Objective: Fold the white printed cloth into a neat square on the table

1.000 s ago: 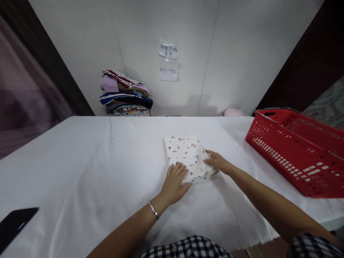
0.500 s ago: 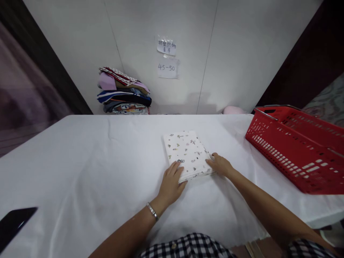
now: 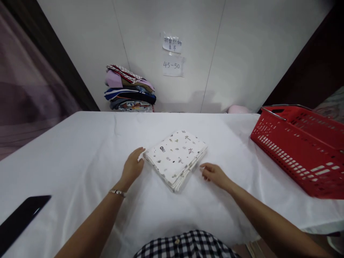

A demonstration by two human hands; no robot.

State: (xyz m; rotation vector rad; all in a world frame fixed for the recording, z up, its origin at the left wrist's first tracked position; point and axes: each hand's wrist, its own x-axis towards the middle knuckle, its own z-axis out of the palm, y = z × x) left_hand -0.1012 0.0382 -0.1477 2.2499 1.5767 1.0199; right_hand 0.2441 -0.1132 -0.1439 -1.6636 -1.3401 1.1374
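A folded white cloth [image 3: 176,154] with small plant and animal prints lies turned at an angle in the middle of the table, its layered edges facing me. At its left corner is my left hand [image 3: 133,164], with a metal bracelet on the wrist. Its fingers are stretched out and the thumb is apart; the fingertips are right at the corner, and I cannot tell whether they touch. My right hand [image 3: 215,175] hovers just off the cloth's right edge, open with loosely bent fingers and nothing in it.
A red plastic basket [image 3: 295,154] with a metal handle stands on the white-covered table [image 3: 88,143] at the right. At the left front lies a dark flat object [image 3: 24,220]. Beyond the far edge are a stack of folded cloths [image 3: 130,89] and a pink thing [image 3: 238,109].
The folded cloth has been rotated on the table and sits slightly further left. Both hands have come off its front edge; the left hand has moved left to its corner, the right has let go.
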